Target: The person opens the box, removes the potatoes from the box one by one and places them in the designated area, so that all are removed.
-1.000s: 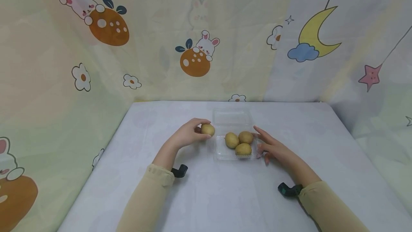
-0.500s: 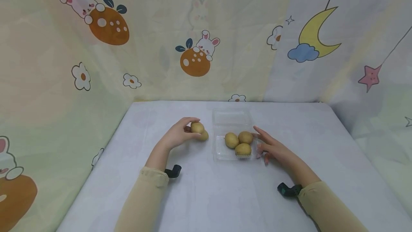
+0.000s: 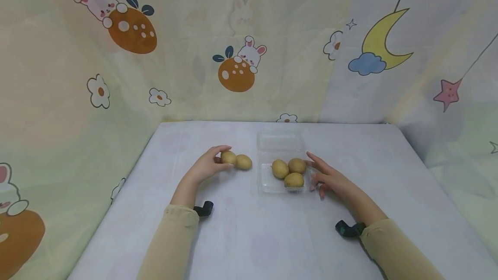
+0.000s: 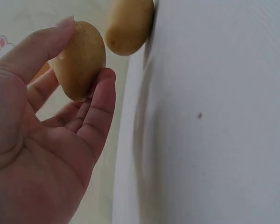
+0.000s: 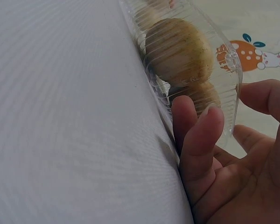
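Note:
In the head view my left hand (image 3: 204,166) pinches a yellow-brown potato (image 3: 228,157) between thumb and fingers. The left wrist view has this potato (image 4: 80,60) slightly above the tabletop. Just right of it a second potato (image 3: 244,162) lies on the table. A clear plastic clamshell box (image 3: 268,187), lid raised at the back, contains three potatoes (image 3: 294,180) in its base. My right hand (image 3: 334,180) rests against the box's right side with fingers spread. Up close, its fingertips (image 5: 205,126) are at the transparent ribbed wall (image 5: 224,60).
The table (image 3: 256,237) has a white cover, and its back edge meets a printed fabric backdrop (image 3: 186,55). Black wrist-camera mounts (image 3: 205,208) stick out from both cuffs. The box's clear lid (image 3: 279,141) stands behind its base.
My left hand has carried its potato leftward from beside the box, past the loose potato, and lowered it a little. The right hand and the box have stayed put.

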`<state>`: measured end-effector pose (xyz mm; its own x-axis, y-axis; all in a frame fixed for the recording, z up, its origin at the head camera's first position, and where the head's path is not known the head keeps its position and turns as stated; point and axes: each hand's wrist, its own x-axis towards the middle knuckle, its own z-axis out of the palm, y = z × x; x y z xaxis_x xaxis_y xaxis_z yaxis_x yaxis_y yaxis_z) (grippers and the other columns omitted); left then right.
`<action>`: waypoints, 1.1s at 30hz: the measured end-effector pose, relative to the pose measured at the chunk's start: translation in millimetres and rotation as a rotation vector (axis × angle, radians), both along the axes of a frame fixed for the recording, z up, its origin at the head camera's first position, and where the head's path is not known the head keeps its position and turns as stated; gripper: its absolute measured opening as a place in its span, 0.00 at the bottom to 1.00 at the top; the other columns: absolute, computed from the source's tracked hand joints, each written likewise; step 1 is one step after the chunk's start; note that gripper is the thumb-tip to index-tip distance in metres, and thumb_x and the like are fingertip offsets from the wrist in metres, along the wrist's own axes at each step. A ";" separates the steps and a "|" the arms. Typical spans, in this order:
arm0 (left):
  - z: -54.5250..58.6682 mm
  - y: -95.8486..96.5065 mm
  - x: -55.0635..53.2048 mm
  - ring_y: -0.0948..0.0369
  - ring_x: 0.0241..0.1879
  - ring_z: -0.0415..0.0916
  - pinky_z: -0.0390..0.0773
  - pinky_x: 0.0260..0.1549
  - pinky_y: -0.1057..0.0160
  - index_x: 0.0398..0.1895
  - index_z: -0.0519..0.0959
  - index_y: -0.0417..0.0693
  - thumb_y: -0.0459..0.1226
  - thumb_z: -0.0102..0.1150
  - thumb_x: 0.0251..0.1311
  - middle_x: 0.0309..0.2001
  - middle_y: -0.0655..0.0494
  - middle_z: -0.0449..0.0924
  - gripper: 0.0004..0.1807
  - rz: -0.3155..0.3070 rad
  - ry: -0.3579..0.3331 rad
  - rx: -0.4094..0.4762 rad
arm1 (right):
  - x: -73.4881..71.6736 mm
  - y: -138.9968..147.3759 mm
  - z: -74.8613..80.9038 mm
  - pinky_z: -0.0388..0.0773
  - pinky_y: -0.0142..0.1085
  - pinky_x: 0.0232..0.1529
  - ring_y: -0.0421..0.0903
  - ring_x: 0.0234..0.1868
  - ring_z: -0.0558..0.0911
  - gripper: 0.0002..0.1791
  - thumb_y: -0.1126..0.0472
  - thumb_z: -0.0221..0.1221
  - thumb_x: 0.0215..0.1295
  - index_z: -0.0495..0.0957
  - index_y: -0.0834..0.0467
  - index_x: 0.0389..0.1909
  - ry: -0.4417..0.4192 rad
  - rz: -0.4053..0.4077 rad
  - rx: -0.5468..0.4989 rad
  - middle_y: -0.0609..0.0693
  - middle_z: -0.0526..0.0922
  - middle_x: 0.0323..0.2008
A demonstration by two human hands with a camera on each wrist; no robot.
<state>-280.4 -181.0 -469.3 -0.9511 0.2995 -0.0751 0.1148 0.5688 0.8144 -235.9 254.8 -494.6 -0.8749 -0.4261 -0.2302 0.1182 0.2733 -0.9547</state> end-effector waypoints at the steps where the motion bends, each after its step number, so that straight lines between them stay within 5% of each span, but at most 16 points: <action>1: -1.3 -1.0 -0.3 0.52 0.58 0.75 0.76 0.54 0.53 0.69 0.69 0.60 0.45 0.72 0.56 0.69 0.54 0.64 0.36 0.002 0.000 -0.002 | -0.5 0.0 -0.1 0.79 0.37 0.22 0.47 0.34 0.78 0.43 0.62 0.52 0.73 0.38 0.39 0.79 0.001 -0.002 0.003 0.60 0.42 0.79; 9: -6.8 -5.4 1.4 0.49 0.60 0.74 0.73 0.59 0.50 0.69 0.70 0.58 0.44 0.72 0.55 0.69 0.51 0.65 0.36 0.012 -0.007 -0.008 | -2.6 0.0 -3.3 0.79 0.36 0.22 0.47 0.35 0.78 0.44 0.62 0.52 0.72 0.39 0.37 0.79 0.004 -0.006 0.006 0.60 0.41 0.79; 19: -13.2 -7.5 0.5 0.51 0.62 0.72 0.71 0.62 0.47 0.67 0.71 0.65 0.50 0.72 0.54 0.66 0.60 0.71 0.35 0.010 -0.015 -0.034 | -1.9 1.9 -4.4 0.79 0.36 0.21 0.45 0.35 0.78 0.43 0.62 0.52 0.73 0.39 0.37 0.79 0.014 0.007 -0.033 0.61 0.42 0.79; 33: -19.1 -9.4 -0.8 0.53 0.72 0.61 0.59 0.72 0.51 0.68 0.71 0.58 0.46 0.71 0.57 0.70 0.58 0.68 0.35 -0.043 -0.002 -0.054 | -3.2 1.6 -5.3 0.79 0.37 0.21 0.53 0.40 0.78 0.44 0.63 0.52 0.71 0.40 0.37 0.79 0.009 -0.009 -0.015 0.62 0.40 0.79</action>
<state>-281.2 -190.4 -488.5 -0.9372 0.3358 -0.0940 0.1386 0.6061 0.7832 -239.1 256.4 -499.9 -0.8808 -0.4215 -0.2155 0.1116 0.2575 -0.9598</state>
